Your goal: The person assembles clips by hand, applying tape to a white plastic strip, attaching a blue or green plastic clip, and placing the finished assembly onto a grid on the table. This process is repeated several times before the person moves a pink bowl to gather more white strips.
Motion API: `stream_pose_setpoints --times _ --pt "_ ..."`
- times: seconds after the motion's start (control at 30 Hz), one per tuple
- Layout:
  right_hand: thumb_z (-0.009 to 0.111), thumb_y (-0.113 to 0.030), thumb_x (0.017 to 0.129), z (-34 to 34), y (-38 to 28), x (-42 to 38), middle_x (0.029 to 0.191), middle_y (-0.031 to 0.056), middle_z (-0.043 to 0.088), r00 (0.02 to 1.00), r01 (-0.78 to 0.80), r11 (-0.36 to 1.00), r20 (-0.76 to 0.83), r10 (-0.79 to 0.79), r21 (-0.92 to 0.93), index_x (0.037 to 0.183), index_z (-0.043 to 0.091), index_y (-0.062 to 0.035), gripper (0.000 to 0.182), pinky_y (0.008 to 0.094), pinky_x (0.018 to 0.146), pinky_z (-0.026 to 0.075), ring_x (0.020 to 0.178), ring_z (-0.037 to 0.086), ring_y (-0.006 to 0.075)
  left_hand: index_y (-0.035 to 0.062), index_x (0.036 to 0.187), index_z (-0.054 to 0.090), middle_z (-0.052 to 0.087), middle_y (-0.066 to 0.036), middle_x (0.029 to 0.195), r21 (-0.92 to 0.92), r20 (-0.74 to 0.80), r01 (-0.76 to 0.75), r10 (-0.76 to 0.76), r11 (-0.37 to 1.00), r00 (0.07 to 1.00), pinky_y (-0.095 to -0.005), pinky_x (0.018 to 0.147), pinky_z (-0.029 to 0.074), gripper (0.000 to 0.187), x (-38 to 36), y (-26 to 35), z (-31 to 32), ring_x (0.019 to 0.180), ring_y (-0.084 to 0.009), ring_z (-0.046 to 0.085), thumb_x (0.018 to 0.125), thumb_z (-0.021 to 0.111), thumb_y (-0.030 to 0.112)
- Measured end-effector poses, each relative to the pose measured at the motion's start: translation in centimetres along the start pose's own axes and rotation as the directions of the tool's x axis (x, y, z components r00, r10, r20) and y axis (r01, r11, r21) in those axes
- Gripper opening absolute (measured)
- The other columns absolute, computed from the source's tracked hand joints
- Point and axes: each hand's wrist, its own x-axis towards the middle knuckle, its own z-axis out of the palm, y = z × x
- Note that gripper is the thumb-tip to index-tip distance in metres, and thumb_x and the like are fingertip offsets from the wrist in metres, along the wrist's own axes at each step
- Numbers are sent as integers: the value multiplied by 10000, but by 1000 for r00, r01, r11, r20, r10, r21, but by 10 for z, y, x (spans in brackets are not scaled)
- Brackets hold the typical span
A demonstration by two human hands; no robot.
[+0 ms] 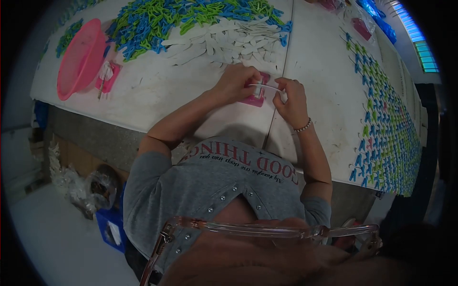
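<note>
A thin white strip (268, 86) bows between my two hands above the table. My left hand (237, 82) is closed, its fingertips pinching the strip's left end over a small pink block (255, 98) with a whitish piece on top. At the strip's other end, my right hand (292, 101), with a beaded bracelet at the wrist, is closed with thumb and finger around it. Just beyond my hands lies a loose pile of flat white strips (229, 40).
Behind the strips spreads a heap of blue and green plastic clips (152, 24). A pink basin (82, 59) leans at the left beside another pink block (110, 78). Rows of blue and green clips (381, 124) cover the right side. A seam runs through the white table (191, 112).
</note>
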Motion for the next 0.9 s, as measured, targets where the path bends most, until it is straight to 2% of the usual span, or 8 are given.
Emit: stream_pose_setpoints --times 0.23,0.27,0.3,0.33,0.4,0.6,0.8,0.9 --pt "608 -42 696 -41 -17 18 843 66 582 996 92 987 17 -91 -129 1069 553 -65 378 386 771 415 833 560 257 78 886 577 648 -25 792 -162 -20 -117 115 980 993 -340 634 467 254 15 4 21 720 -209 611 667 704 67" --pt "611 -31 707 -44 -21 22 875 79 580 1000 15 1000 24 -15 24 1099 552 -55 398 375 789 432 860 556 250 78 886 577 648 -25 792 -165 -24 -129 127 978 992 -340 634 467 254 15 4 20 720 -209 611 667 704 67" --pt "615 -20 717 -47 -22 26 906 92 578 998 -64 982 40 58 177 1129 550 -46 418 364 806 448 887 551 242 75 912 570 638 -22 816 -302 3 52 -54 952 999 -300 642 463 260 13 5 13 724 -166 599 690 703 53" --pt "615 -20 717 -48 -17 30 906 92 578 998 -62 985 25 59 163 1129 550 -46 418 364 806 448 887 551 242 72 938 563 629 -19 840 -424 61 225 -220 877 974 -260 650 459 266 11 5 7 728 -123 587 713 701 40" --pt "606 -53 747 -43 12 44 952 121 592 990 -140 960 63 129 242 1164 550 -39 421 353 849 460 921 566 246 69 959 552 607 -12 843 -488 37 245 -261 837 965 -230 661 447 267 5 -5 -1 729 -90 557 736 695 33" --pt "618 -200 799 20 96 107 992 144 621 949 -261 898 76 305 -354 1019 641 -66 258 409 807 497 950 584 330 70 1012 515 525 22 856 -571 -12 222 -279 790 960 -193 674 411 298 2 -18 -16 743 -48 476 770 684 31" --pt "610 -212 802 61 124 145 1059 177 597 910 -279 780 105 400 -560 1022 655 -103 250 418 811 513 954 596 327 86 994 506 482 36 845 -636 -32 243 -340 732 940 -215 698 372 321 1 -20 -21 754 -61 440 745 694 12" --pt "602 -189 800 69 121 151 1101 181 582 904 -331 776 57 424 -536 1017 655 -113 235 427 806 517 957 605 324 89 999 504 473 34 850 -663 -12 275 -376 696 926 -215 708 379 330 1 -20 -26 760 -64 440 739 689 3"
